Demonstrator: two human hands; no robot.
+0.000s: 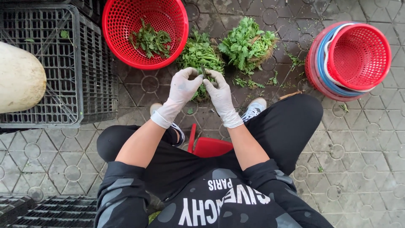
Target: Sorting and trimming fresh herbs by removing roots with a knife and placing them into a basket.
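Observation:
Both my hands wear white gloves and meet over the paved ground in front of my knees. My left hand [182,88] and my right hand [219,92] pinch the same thin green herb stem [204,71] between their fingertips. Right behind them lies a bunch of leafy green herbs [200,54], and a second bunch [248,44] lies to its right. A red mesh basket [122,19] with a few picked green leaves [150,40] inside stands at the upper left of my hands.
A dark plastic crate [80,63] stands at the left with a pale rounded object [19,78] on it. A stack of red and blue baskets [358,57] lies tipped at the right. I sit on a low red stool [209,146]. Loose leaves litter the paving.

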